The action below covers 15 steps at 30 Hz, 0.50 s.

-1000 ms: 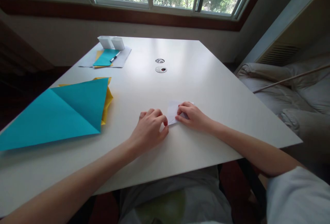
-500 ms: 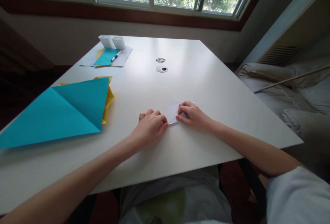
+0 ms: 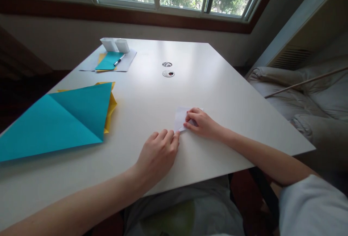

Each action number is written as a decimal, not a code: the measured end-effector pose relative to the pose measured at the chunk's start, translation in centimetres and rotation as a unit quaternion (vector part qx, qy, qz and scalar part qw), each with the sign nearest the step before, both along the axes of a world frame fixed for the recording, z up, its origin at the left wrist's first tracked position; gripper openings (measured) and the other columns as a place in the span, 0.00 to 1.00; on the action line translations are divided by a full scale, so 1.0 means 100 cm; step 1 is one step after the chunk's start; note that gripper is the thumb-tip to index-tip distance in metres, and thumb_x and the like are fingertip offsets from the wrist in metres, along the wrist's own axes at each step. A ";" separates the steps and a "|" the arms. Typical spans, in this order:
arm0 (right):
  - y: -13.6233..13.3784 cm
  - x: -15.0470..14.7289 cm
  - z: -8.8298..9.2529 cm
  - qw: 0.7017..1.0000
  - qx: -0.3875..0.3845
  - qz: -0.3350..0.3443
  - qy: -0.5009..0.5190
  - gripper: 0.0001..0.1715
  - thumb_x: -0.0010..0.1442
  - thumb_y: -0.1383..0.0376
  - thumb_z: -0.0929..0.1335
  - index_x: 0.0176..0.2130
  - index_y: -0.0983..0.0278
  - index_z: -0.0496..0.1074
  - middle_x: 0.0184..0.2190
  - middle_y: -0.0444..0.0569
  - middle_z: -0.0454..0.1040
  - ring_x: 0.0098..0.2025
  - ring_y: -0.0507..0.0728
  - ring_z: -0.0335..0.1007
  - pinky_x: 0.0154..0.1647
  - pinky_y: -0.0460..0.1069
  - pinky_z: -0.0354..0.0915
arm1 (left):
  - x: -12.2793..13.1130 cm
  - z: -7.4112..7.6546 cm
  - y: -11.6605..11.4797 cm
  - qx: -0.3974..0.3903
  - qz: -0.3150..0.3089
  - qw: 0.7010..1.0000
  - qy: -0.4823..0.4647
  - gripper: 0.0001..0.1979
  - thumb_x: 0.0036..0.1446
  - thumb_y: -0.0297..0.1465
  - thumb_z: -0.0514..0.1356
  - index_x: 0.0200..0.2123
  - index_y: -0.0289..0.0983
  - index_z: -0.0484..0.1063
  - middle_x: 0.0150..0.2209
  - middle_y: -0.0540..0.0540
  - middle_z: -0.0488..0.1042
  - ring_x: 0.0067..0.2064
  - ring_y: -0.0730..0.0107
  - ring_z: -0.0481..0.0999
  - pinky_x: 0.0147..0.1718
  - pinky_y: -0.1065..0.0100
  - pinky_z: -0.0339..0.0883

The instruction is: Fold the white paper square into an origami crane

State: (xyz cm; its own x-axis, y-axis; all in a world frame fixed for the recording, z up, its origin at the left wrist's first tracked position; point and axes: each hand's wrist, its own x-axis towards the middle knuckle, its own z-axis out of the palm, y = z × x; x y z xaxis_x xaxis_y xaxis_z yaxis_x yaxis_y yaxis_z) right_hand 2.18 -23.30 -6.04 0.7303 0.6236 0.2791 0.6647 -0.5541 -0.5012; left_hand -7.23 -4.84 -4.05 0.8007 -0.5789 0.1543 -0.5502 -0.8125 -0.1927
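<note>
White paper: Because it looked small and thin, the white paper (image 3: 179, 118) was probably very light, easily bent and quick to take an unwanted crease.
Lying place: It rested on the desk (image 3: 223, 94), partly beneath the right hand (image 3: 201, 123) and just ahead of the left hand (image 3: 160, 152).
Hold: Its near edge and corners seemed the best places for a gentle fingertip pinch; a hard tug might have wrinkled it, and the smooth desk likely let it slide unless pressed down.
Right hand: Its fingers curled inward over the paper, thumb and forefinger close with a narrow gap; whether they pinched the sheet or only pressed it could not be told.
Left hand: Its fingers were bunched and bent, the tips at the paper's near left corner; the thumb was hidden, so its grip could not be told.
Teal sheet: Large and creased, the teal sheet (image 3: 67, 120) lay well left of the left hand, partly covering yellow paper (image 3: 111, 112).
</note>
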 end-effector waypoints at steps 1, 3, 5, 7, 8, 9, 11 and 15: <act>0.000 0.000 0.000 1.000 0.000 0.001 -0.001 0.05 0.56 0.65 0.65 0.30 0.64 0.67 0.34 0.49 0.67 0.40 0.54 0.63 0.43 0.50 0.59 | -0.001 -0.001 0.000 0.008 0.002 1.000 -0.004 0.17 0.58 0.23 0.49 0.51 0.30 0.66 0.32 0.44 0.70 0.34 0.63 0.67 0.31 0.63 0.57; 0.000 0.000 0.000 1.000 0.000 0.001 -0.003 0.05 0.56 0.65 0.65 0.30 0.65 0.67 0.34 0.49 0.67 0.40 0.54 0.63 0.43 0.50 0.59 | -0.003 -0.003 0.001 0.020 0.003 1.000 -0.004 0.19 0.57 0.22 0.50 0.52 0.28 0.65 0.32 0.43 0.70 0.34 0.63 0.67 0.30 0.63 0.57; 0.000 0.000 0.000 1.000 0.002 0.002 -0.003 0.05 0.56 0.66 0.65 0.30 0.65 0.67 0.34 0.49 0.67 0.41 0.55 0.63 0.44 0.50 0.60 | -0.004 -0.003 0.001 0.026 0.005 1.000 -0.002 0.20 0.56 0.21 0.50 0.52 0.27 0.64 0.32 0.43 0.70 0.34 0.63 0.68 0.29 0.63 0.57; 0.000 0.001 -0.001 1.000 0.004 0.001 -0.002 0.05 0.57 0.66 0.64 0.30 0.65 0.68 0.34 0.49 0.68 0.41 0.55 0.63 0.44 0.50 0.60 | -0.004 -0.003 0.000 0.026 0.014 1.000 0.002 0.20 0.56 0.21 0.50 0.53 0.28 0.64 0.31 0.44 0.70 0.33 0.63 0.68 0.28 0.63 0.56; 0.000 0.000 -0.001 1.000 0.005 0.002 -0.001 0.05 0.57 0.66 0.64 0.30 0.65 0.68 0.35 0.50 0.68 0.41 0.55 0.63 0.44 0.50 0.60 | -0.004 -0.002 -0.001 0.025 0.020 0.999 0.005 0.20 0.56 0.21 0.50 0.53 0.28 0.64 0.31 0.44 0.71 0.33 0.63 0.68 0.28 0.63 0.56; 0.000 0.000 -0.001 1.000 0.006 0.002 -0.001 0.05 0.57 0.66 0.64 0.29 0.65 0.68 0.35 0.50 0.68 0.41 0.55 0.63 0.44 0.50 0.60 | -0.004 -0.002 -0.001 0.025 0.026 0.999 0.008 0.20 0.56 0.21 0.51 0.53 0.29 0.64 0.31 0.44 0.71 0.33 0.63 0.68 0.28 0.63 0.55; -0.001 0.000 -0.001 1.000 0.008 0.004 -0.001 0.06 0.57 0.66 0.64 0.29 0.65 0.68 0.36 0.50 0.68 0.42 0.55 0.64 0.45 0.50 0.61 | -0.004 -0.001 -0.002 0.025 0.037 0.999 0.011 0.19 0.57 0.23 0.51 0.52 0.30 0.65 0.30 0.45 0.71 0.33 0.63 0.69 0.28 0.63 0.55; -0.001 0.000 -0.001 1.000 0.008 0.005 -0.003 0.06 0.57 0.66 0.64 0.29 0.65 0.68 0.37 0.51 0.68 0.43 0.55 0.64 0.45 0.50 0.61 | -0.005 0.001 -0.001 0.020 0.048 0.999 0.008 0.17 0.59 0.26 0.51 0.51 0.30 0.66 0.30 0.45 0.72 0.33 0.62 0.69 0.28 0.62 0.54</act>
State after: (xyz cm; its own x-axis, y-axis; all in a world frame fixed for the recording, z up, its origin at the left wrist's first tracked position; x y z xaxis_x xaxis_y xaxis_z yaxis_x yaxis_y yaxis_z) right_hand 2.19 -23.35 -6.12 0.7224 0.6259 0.2939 0.6733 -0.5400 -0.5050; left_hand -7.71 -4.95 -3.95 0.8547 -0.5053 0.1186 -0.4742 -0.8531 -0.2174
